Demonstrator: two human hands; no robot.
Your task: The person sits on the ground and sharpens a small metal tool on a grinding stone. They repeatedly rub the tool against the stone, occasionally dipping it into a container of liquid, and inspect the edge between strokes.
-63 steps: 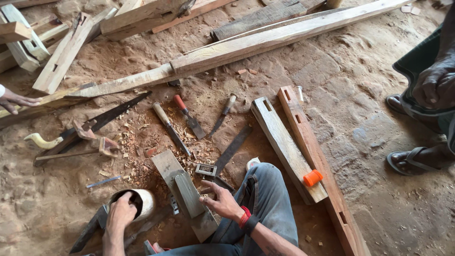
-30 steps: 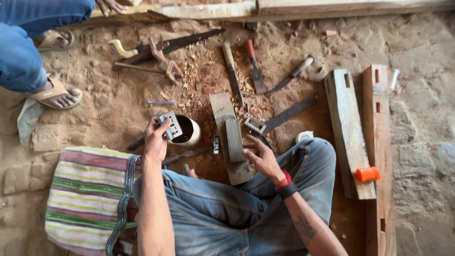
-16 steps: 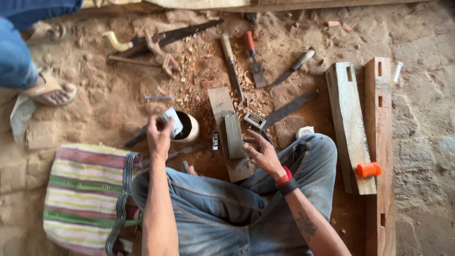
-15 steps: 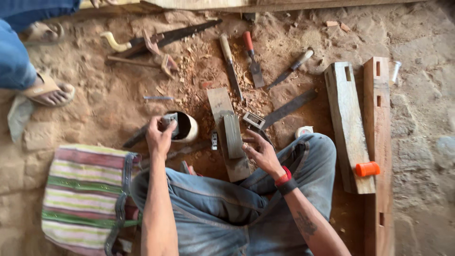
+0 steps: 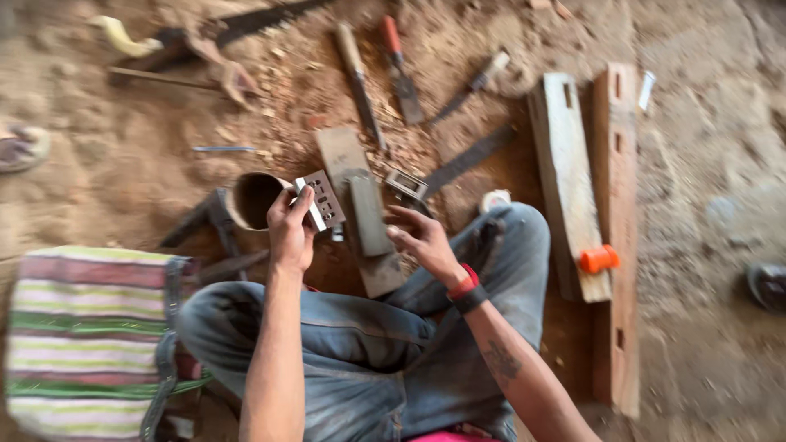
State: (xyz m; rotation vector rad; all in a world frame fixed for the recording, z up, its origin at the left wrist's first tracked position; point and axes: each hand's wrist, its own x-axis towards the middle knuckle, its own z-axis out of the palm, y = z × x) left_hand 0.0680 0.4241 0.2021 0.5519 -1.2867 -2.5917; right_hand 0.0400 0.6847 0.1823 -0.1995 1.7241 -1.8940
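Observation:
My left hand [image 5: 290, 231] is closed on a small grey metal hinge [image 5: 321, 200] with screw holes, held just right of an open round cup [image 5: 252, 199] on the dirt. My right hand [image 5: 421, 239], fingers apart and holding nothing, hovers beside a flat wooden block [image 5: 360, 205] with a grey sharpening stone [image 5: 370, 218] on it. A red and black band circles my right wrist. I sit on the ground in blue jeans.
A striped bag [image 5: 86, 331] lies at my left. Chisels [image 5: 399, 72], a saw [image 5: 246, 20] and a metal square [image 5: 446, 173] lie scattered on sawdust ahead. Two mortised wooden planks [image 5: 565, 164] with an orange piece [image 5: 599, 259] lie at right. A sandalled foot [image 5: 20, 147] is at far left.
The view has dropped closer to my hands. My left hand has lifted the hinge from the cup's mouth to its right; my right hand stays near the block.

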